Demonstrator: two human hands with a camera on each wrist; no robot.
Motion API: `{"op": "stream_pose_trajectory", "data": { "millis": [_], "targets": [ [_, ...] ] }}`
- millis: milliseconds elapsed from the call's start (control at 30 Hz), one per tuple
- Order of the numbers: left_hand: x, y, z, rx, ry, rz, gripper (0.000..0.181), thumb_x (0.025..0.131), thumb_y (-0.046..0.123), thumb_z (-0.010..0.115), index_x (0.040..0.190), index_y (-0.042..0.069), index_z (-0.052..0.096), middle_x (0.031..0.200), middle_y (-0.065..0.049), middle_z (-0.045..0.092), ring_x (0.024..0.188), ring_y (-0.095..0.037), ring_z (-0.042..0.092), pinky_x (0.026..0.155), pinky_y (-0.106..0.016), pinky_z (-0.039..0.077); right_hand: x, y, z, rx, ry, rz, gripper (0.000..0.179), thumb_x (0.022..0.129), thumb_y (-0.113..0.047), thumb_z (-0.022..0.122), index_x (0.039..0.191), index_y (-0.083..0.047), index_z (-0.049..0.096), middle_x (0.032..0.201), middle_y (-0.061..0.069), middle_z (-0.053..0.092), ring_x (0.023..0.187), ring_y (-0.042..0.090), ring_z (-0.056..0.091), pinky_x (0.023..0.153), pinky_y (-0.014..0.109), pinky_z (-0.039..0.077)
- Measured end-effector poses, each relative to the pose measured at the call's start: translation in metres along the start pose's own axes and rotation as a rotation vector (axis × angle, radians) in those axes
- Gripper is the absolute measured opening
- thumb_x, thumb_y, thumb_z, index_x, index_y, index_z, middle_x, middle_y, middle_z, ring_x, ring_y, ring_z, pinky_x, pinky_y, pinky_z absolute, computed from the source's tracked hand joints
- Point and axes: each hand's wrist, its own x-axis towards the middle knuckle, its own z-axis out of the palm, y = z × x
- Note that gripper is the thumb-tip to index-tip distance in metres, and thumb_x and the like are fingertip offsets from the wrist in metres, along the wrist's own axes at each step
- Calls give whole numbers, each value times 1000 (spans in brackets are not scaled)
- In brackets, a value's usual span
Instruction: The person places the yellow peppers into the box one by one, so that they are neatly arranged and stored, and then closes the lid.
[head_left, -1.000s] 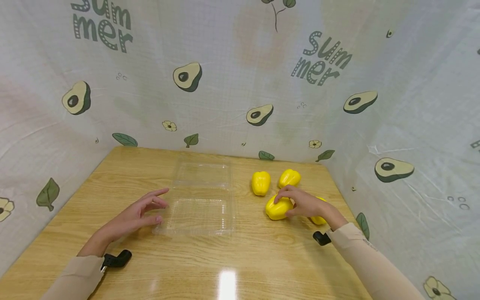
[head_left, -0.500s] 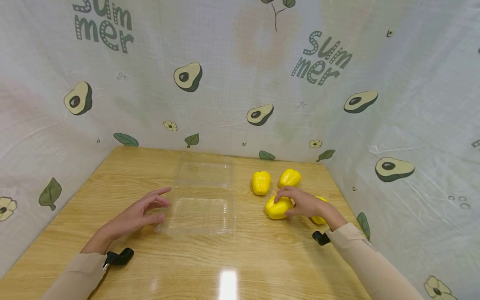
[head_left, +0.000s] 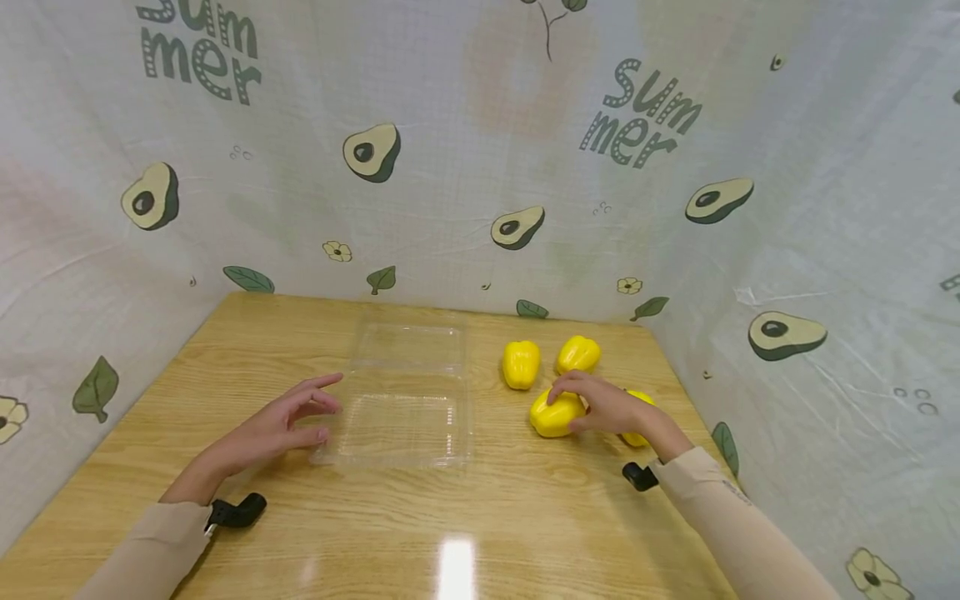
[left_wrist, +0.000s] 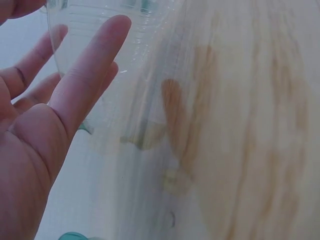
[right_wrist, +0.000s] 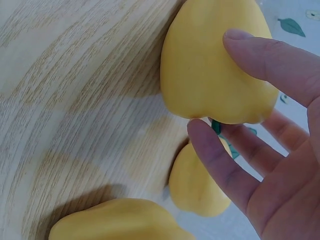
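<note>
Four-lobed-looking yellow bell peppers lie at the right in the head view. My right hand [head_left: 600, 406] has its fingers curved over the front yellow bell pepper [head_left: 551, 415], which rests on the table. In the right wrist view the thumb lies against this bell pepper [right_wrist: 215, 65], and other fingers are near its green stem [right_wrist: 216, 126]. My left hand [head_left: 288, 423] is beside the left edge of a clear plastic clamshell container [head_left: 405, 462], fingers spread and loosely bent. Whether it touches the plastic is hard to tell. The container lies unfolded, lid side away from me.
Two more yellow peppers, one at left [head_left: 521, 365] and one at right [head_left: 578, 355], lie behind the held one. Another pepper [head_left: 637, 421] is partly hidden by my right wrist. Printed cloth [head_left: 450, 167] walls off the wooden table [head_left: 360, 533] at the back and sides.
My left hand has shifted very slightly right toward the container. The right hand and the peppers look the same; the head view itself has moved a little.
</note>
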Motion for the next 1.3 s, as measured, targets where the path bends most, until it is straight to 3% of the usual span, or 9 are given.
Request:
{"op": "stream_pose_trajectory", "data": {
  "millis": [233,433,600,1033,1300],
  "targets": [
    [-3,0,0,3,1,2,37,103,7,70,139,2,61,174,-10,23,135,2,51,110,-23,45,2,-1,2,-35,27,3,38,92,-10,84,126,-20,68,142,11,57,133,37,53,108,58,48],
    [-1,1,1,15,5,4,55,102,8,71,154,5,51,169,-15,30,134,0,53,109,-25,47,1,-5,4,-71,64,25,37,93,-16,85,126,-20,70,135,8,61,128,35,56,108,60,46],
    [-1,1,1,17,7,4,56,102,8,71,154,6,51,170,-15,30,134,1,53,109,-23,46,1,-13,4,-67,84,53,37,94,-18,84,129,-19,69,136,10,59,127,35,56,108,59,47],
    [0,3,2,27,7,-7,39,102,9,72,139,5,61,174,-9,23,134,2,52,110,-22,45,10,-34,2,-69,176,39,40,93,-16,84,130,-17,70,131,10,60,112,26,57,93,46,50],
    [1,1,2,16,7,-9,39,101,10,73,138,5,62,175,-8,23,134,2,51,110,-23,45,21,-55,1,-81,243,4,40,93,-18,85,130,-17,70,131,10,59,109,24,57,87,39,51]
  ]
}}
